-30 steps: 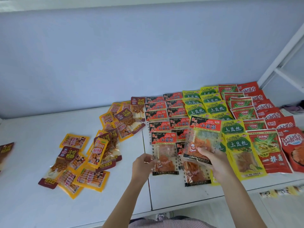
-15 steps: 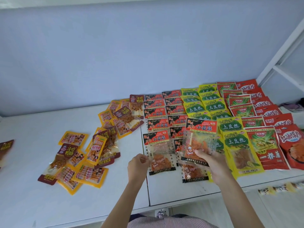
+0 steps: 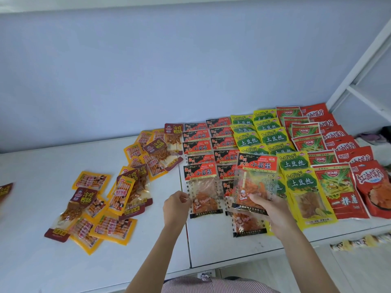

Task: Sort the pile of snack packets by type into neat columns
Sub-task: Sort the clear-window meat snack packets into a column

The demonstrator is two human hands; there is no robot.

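Note:
On the white table [image 3: 42, 166], my right hand [image 3: 269, 210] grips a clear packet with a red-and-black header [image 3: 255, 182], lifted over the second column of the same packets. My left hand [image 3: 176, 206] pinches the left edge of the front packet [image 3: 202, 191] in the first red-and-black column. To the right lie columns of yellow-green packets [image 3: 300, 187], red packets with green stalks [image 3: 336, 187] and red chip packets [image 3: 372, 185]. A loose pile of yellow and maroon packets [image 3: 118, 193] lies to the left.
A blue wall runs behind the table. A white frame [image 3: 359, 81] rises at the far right. One maroon packet [image 3: 5, 191] sits at the left edge. Small wrapped sweets [image 3: 359, 242] lie on the floor below the table's right end.
My left hand has shifted the front packet of the first column slightly left. My right hand keeps hold of its packet, which has barely moved.

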